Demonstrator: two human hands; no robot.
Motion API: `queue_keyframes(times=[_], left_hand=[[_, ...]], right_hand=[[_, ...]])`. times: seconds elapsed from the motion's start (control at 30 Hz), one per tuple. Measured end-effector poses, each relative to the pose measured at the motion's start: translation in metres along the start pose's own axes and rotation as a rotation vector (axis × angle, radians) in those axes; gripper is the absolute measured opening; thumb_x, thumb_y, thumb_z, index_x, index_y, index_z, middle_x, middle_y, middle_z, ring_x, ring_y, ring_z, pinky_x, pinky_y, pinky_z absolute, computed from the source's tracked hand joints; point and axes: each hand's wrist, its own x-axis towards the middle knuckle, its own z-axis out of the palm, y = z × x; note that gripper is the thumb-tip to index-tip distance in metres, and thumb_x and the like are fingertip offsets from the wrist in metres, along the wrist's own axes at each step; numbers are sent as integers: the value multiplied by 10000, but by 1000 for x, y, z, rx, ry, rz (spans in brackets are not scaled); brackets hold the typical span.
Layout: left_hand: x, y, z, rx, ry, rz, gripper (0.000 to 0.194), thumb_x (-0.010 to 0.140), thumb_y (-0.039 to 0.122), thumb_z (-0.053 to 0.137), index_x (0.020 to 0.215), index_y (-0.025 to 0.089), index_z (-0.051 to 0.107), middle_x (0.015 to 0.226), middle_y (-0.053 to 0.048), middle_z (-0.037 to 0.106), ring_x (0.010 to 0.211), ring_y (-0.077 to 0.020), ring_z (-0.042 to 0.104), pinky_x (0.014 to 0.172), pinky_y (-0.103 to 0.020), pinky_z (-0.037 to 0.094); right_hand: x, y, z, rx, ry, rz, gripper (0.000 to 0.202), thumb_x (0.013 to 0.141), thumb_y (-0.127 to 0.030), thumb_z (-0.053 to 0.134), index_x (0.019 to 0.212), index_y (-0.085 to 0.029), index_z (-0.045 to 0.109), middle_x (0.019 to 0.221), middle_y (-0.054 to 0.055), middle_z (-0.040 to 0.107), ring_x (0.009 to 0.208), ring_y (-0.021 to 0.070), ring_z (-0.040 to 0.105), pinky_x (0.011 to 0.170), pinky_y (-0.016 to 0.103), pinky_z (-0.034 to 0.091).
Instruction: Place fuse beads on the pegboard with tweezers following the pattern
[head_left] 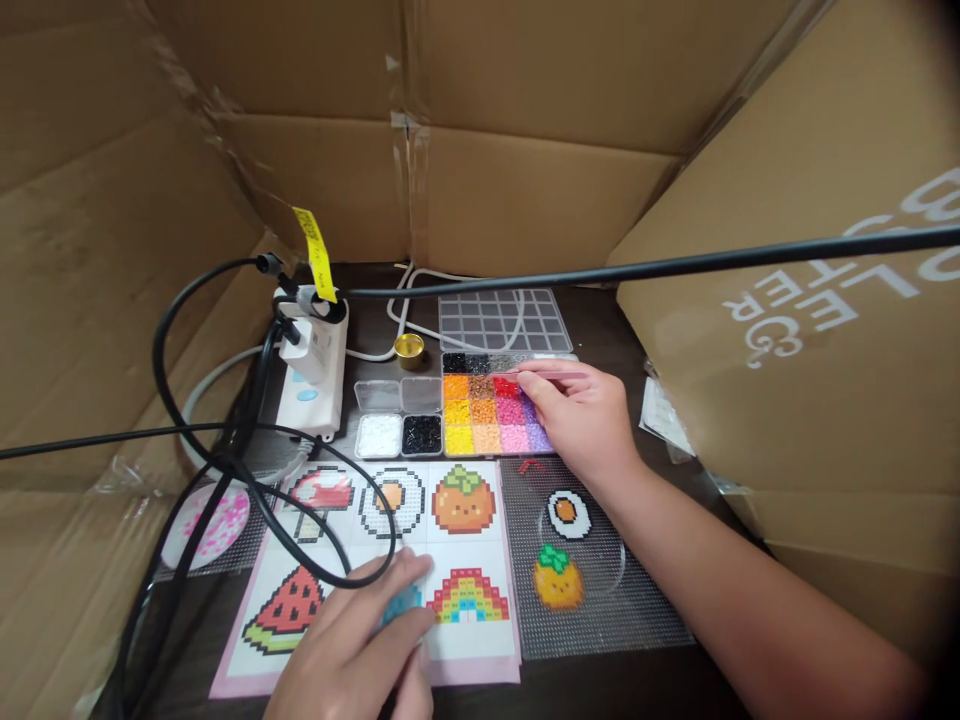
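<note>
Soft, fairly bright light falls evenly on the pattern sheet [480, 648], while the cardboard walls [540, 190] dim toward the upper left; clear tape [139, 475] catches pale glare, the left hand [360, 640] looks slightly blurred, and the right-hand corners darken to black

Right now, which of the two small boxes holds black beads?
The right-hand box, next to the multicoloured tray; the left box holds white beads.

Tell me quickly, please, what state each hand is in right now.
Left hand: fingers loosely bent over the sheet; whether it holds anything cannot be told.
Right hand: closed, holding pink tweezers over the beads.
</note>
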Motion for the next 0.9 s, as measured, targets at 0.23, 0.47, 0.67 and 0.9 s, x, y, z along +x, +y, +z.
queue_keyframes(times=[0.23, 0.47, 0.67, 0.9], left_hand=[[3, 6, -5, -61, -61, -52, 253, 843, 133, 526, 969, 234, 721, 1127, -61, 758, 988, -211, 741, 768, -324, 638], [0, 11, -6, -110, -97, -126, 247, 877, 143, 517, 1003, 229, 711, 1187, -69, 728, 1071, -227, 705, 842, -368, 610], [-1, 13, -7, -135, -115, -158, 243, 888, 139, 518, 1008, 225, 712, 1201, -72, 717, 1096, -231, 689, 881, -367, 584], [0, 13, -7, -128, -118, -157, 225, 898, 141, 535, 1023, 225, 703, 1208, -65, 711, 1095, -207, 680, 882, -336, 568]], right_hand=[[-14, -23, -23, 109, 45, -3, 107, 806, -299, 735, 831, -203, 777, 863, 71, 790, 651, 154, 679, 557, 279, 560], [-52, -40, -61, -7, 62, -26, 83, 822, -270, 726, 831, -222, 792, 772, 47, 773, 523, 111, 586, 432, 230, 447], [-73, -14, -73, -103, -115, 146, 100, 801, -265, 718, 788, -221, 806, 724, 42, 764, 647, 168, 687, 560, 260, 549], [-71, 3, -69, -53, -145, 203, 142, 800, -305, 726, 824, -189, 804, 676, 44, 728, 626, 170, 657, 528, 269, 525]])
